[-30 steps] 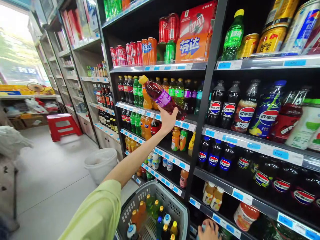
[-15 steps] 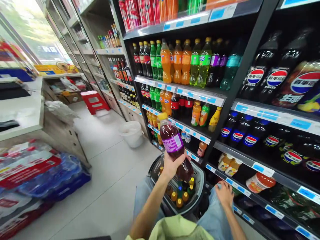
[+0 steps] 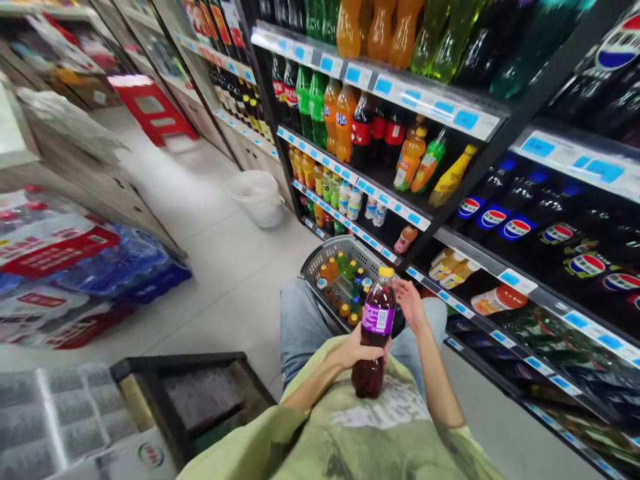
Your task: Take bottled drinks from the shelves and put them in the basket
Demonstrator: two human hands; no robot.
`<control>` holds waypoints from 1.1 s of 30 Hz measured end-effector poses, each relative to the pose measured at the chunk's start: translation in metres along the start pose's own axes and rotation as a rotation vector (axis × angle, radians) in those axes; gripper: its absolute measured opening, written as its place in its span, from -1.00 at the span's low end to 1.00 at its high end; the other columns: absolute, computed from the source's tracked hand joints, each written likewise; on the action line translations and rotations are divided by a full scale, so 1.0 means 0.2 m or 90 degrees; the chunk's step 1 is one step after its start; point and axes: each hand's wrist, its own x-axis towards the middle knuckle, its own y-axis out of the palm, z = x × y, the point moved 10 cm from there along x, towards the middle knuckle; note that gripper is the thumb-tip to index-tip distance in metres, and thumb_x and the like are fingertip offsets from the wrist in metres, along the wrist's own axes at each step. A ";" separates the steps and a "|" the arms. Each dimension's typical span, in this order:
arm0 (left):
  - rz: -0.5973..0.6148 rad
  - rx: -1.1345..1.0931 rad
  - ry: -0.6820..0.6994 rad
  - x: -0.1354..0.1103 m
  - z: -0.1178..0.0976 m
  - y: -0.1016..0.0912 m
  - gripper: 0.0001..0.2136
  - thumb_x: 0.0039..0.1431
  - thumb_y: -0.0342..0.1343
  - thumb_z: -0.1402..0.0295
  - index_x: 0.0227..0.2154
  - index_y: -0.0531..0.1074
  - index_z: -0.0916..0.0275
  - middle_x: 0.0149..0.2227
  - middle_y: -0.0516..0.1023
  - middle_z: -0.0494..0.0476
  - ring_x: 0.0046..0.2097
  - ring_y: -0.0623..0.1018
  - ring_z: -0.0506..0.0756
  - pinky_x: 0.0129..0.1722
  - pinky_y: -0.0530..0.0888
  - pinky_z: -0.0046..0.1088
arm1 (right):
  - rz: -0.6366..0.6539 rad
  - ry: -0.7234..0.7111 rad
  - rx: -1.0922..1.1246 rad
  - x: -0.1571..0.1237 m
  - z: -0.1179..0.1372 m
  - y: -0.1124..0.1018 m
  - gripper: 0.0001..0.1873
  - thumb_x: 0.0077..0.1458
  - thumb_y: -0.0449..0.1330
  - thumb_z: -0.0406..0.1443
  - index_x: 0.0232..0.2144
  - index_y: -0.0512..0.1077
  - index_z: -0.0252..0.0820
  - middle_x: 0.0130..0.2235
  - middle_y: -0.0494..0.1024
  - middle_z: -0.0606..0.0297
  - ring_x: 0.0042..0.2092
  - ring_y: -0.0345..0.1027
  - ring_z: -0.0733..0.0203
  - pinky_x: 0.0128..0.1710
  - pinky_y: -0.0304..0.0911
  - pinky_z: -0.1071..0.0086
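A large soda bottle (image 3: 379,319) with dark purple-red drink, a purple label and a yellow cap stands nearly upright against the front of my shirt. Wrapped round its lower half is my left hand (image 3: 361,352). Beside the bottle's neck, my right hand (image 3: 409,303) is raised with bent, parted fingers and nothing in it; whether a fingertip touches the cap I cannot make out. Beyond my knees a grey shopping basket (image 3: 313,267) sits on the floor, holding several small bottles (image 3: 345,310) with yellow, blue and white caps. The bottle partly hides its near side.
Drink shelves (image 3: 390,83) run along the right, with cola bottles (image 3: 517,228) nearby. A white bucket (image 3: 257,200) and a red stool (image 3: 155,110) stand on the floor ahead. Shrink-wrapped bottle packs (image 3: 90,267) are stacked at left, above a dark-framed crate (image 3: 195,393).
My left hand has drawn the bottle from over the basket back against my body, more upright. My right hand has left my knee and risen beside the cap. The view has tilted down.
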 end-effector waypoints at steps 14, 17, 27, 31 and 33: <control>-0.027 -0.107 -0.143 -0.10 0.14 -0.04 -0.45 -0.23 0.53 0.00 -0.30 0.44 0.24 -0.49 0.43 -0.02 -0.48 0.48 0.01 -0.31 0.59 -0.35 | 0.166 -0.039 0.217 -0.23 0.30 0.67 -0.35 0.10 0.37 0.16 0.03 0.52 -0.17 -0.14 0.70 0.15 -0.23 0.63 0.08 -0.36 0.52 0.36; -0.062 -0.075 -0.148 -0.10 0.15 -0.06 -0.39 -0.18 0.53 0.02 -0.13 0.45 0.23 -0.44 0.52 -0.01 -0.47 0.54 0.05 -0.28 0.62 -0.28 | 0.091 -0.039 0.187 -0.25 0.32 0.58 -0.40 0.11 0.40 0.12 -0.01 0.52 -0.19 -0.22 0.71 0.19 -0.33 0.60 0.14 -0.41 0.49 0.38; -0.111 0.116 -0.165 -0.09 0.11 -0.08 -0.45 -0.10 0.56 0.02 -0.25 0.38 0.22 -0.44 0.58 0.06 -0.39 0.64 0.15 -0.37 0.56 -0.35 | -0.133 -0.094 0.060 -0.27 0.39 0.36 -0.51 0.10 0.44 0.10 -0.28 0.62 -0.21 -0.29 0.70 0.22 -0.27 0.59 0.12 -0.33 0.44 0.37; -0.071 0.040 -0.184 -0.10 0.14 -0.05 -0.41 -0.13 0.56 0.05 -0.22 0.34 0.21 -0.44 0.55 0.01 -0.42 0.62 0.12 -0.36 0.57 -0.34 | -0.023 -0.010 0.196 -0.24 0.34 0.42 -0.58 0.07 0.42 0.06 -0.33 0.57 -0.18 -0.32 0.69 0.21 -0.31 0.59 0.08 -0.32 0.51 0.30; -0.022 -0.006 -0.181 -0.09 0.15 -0.01 -0.42 -0.13 0.55 0.07 -0.20 0.35 0.22 -0.46 0.53 -0.01 -0.43 0.60 0.11 -0.35 0.57 -0.34 | 0.081 0.034 0.289 -0.24 0.32 0.50 -0.59 0.04 0.40 0.04 -0.29 0.54 -0.17 -0.29 0.70 0.18 -0.26 0.62 0.02 -0.28 0.57 0.22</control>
